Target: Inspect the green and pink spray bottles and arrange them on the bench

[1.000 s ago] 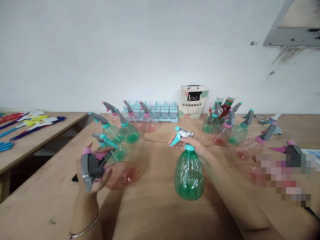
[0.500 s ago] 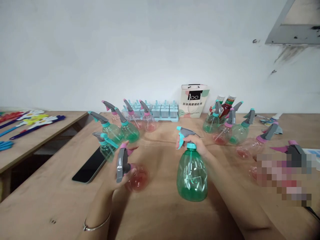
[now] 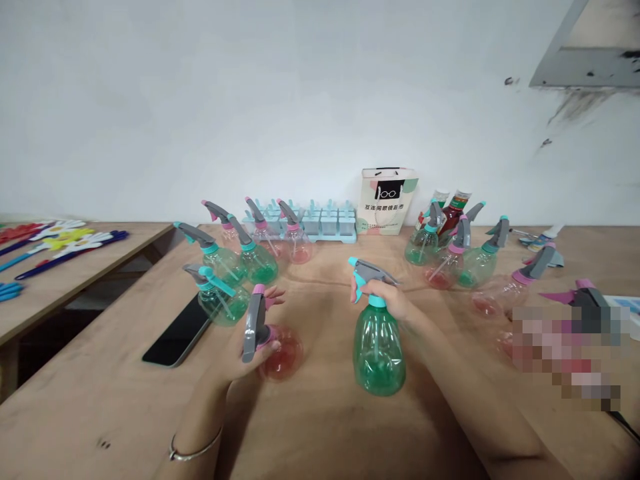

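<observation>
My left hand is closed around the neck of a pink spray bottle with a grey head. Its fingers reach past the head on the far side, and the thumb lies against the collar. The bottle leans, and its bottom faces right. My right hand grips a green spray bottle by the neck, under its grey head with a turquoise nozzle pointing left. Green liquid sits low in that bottle, which hangs nearly upright. Just left of the pink bottle, another green spray bottle stands beside a black phone.
More pink and green spray bottles stand at the left and right. Along the wall are a light-blue popsicle mould, a paper bag and red-filled glass bottles. A second table bears colourful hand-shaped items.
The green bottle in my right hand has swung slightly left and its liquid has shifted. My left hand has moved a little right with the pink bottle, its fingers now showing more.
</observation>
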`<action>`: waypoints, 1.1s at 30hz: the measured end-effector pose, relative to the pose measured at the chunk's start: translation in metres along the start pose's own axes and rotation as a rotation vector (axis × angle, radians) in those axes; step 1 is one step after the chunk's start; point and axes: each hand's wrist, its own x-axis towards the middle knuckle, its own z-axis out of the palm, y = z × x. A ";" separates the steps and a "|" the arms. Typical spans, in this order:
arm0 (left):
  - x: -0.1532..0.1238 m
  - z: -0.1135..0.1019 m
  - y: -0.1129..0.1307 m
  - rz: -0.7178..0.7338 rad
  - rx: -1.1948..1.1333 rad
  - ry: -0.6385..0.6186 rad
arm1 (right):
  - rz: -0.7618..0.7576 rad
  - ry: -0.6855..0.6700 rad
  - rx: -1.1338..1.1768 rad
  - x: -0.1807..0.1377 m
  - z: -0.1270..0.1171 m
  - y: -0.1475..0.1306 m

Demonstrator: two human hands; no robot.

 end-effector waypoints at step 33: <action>-0.003 0.000 -0.004 -0.050 -0.156 -0.036 | -0.160 1.405 -0.859 -0.079 -0.160 0.025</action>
